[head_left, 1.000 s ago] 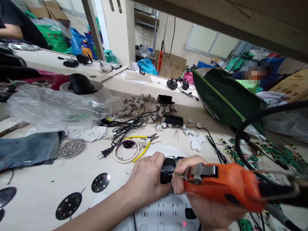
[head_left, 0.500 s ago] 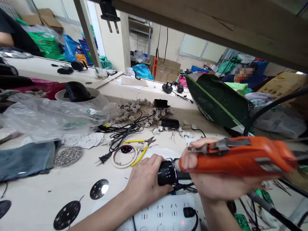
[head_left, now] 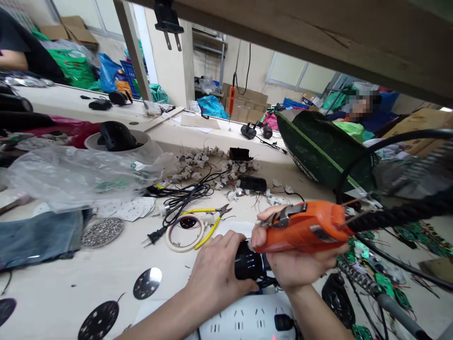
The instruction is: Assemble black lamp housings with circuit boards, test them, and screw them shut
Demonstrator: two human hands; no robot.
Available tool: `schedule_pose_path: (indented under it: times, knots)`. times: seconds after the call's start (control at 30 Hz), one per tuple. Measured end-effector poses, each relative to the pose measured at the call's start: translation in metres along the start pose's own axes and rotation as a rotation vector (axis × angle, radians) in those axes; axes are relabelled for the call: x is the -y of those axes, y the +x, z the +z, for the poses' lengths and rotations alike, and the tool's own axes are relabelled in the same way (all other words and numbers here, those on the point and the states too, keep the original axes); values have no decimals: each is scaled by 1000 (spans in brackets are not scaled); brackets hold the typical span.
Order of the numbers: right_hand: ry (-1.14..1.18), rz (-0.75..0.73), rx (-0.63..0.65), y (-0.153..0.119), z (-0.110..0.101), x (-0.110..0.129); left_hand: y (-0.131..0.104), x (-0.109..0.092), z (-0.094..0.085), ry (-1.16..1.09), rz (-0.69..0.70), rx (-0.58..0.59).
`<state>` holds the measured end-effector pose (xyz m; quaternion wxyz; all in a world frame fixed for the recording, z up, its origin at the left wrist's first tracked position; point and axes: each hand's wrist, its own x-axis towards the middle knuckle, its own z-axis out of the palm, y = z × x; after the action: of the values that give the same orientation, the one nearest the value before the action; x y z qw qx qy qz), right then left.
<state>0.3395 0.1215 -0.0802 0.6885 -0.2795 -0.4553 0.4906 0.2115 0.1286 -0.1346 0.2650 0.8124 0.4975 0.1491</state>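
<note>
My left hand (head_left: 221, 267) is closed around a glossy black cylindrical housing (head_left: 247, 262), held low over the bench. In my right hand (head_left: 295, 269) is an orange electric screwdriver (head_left: 300, 229), lying nearly level with its front end against the top of the housing. My own fingers hide its tip. Behind my left hand are yellow-handled cutters (head_left: 208, 231) and a roll of tape (head_left: 172, 241). A white power strip (head_left: 244, 314) lies just below both hands.
Small white motors (head_left: 193, 163) with loose wires are heaped at the back. Black cables (head_left: 191, 193) lie in front of them. A dish of screws (head_left: 102, 232) and black discs (head_left: 99, 318) are on the left. Green circuit boards (head_left: 384, 283) lie right. A shelf beam (head_left: 283, 42) hangs overhead.
My right hand has brought the screwdriver leftward, and its front end now meets the housing's top. The view has shifted slightly; my left hand keeps its hold.
</note>
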Motion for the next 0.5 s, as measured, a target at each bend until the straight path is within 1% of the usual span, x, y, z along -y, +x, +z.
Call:
schedule_pose_path:
  times: [0.07,0.17,0.3,0.4,0.5]
  knots:
    - [27,24,22,-1,-2,-4,0,1,0,-15,12,-8]
    - [40,8,29,-3,-7,-9,0,4,1,-23,38,-17]
    - [-36,-11,56,-2,-8,-12,0,4,3,-6,65,-20]
    - [-40,-79,23,0,-4,-8,0,3,3,7,64,-19]
    - [-24,-142,-1,2,6,3,-2,3,-2,16,85,-2]
